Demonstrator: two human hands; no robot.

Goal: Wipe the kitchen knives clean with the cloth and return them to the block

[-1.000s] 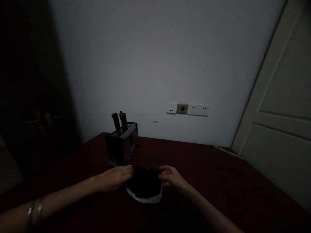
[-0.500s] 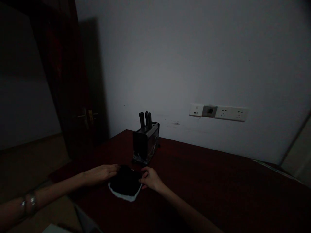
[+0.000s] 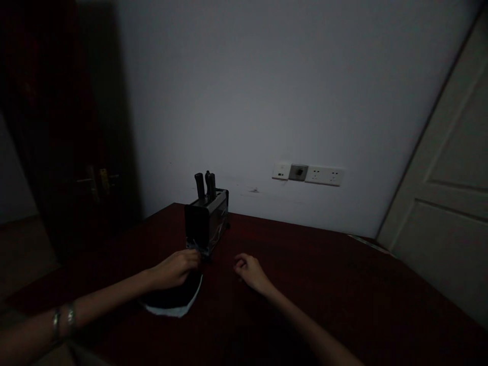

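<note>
A black, flat piece that looks like cloth [image 3: 171,296], with a white edge along its front, lies on the dark red table [image 3: 305,300]. My left hand [image 3: 177,267] is over its far part, fingers curled down and closed. Its fingertips are hidden, so I cannot tell what they grip. My right hand [image 3: 250,273] is to the right, apart from the black piece, with its fingers curled in and nothing visible in them. Just beyond my left hand stands a dark box-shaped holder [image 3: 198,223], shiny on its side, with three black handles [image 3: 206,186] sticking up.
Behind the table is a pale wall with a row of sockets [image 3: 308,174]. A dark door with a handle [image 3: 93,183] is at the left, a light panelled door [image 3: 446,213] at the right. A thin flat strip [image 3: 371,244] lies at the table's back right edge. The room is dim.
My right hand has come away from the black piece's right edge, and its fingers have curled in. My left hand has moved over the piece toward the holder. The view has turned right.
</note>
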